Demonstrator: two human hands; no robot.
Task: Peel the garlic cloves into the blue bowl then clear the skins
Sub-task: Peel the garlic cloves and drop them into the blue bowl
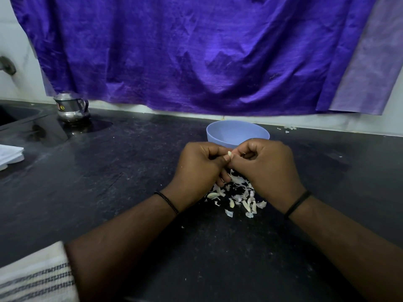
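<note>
Left hand [197, 165], right hand [265, 164] pinch garlic clove [229, 153], mostly hidden.

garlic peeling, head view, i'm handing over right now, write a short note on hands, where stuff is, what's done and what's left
Left hand and right hand together pinch one garlic clove above the counter, mid-peel.
Blue bowl stands just behind the hands; its contents are hidden.
Pile of skins with a few cloves lies under and in front of the hands.
Done: many skins off.
Left: finish this clove, peel the rest, clear the skins.
</note>
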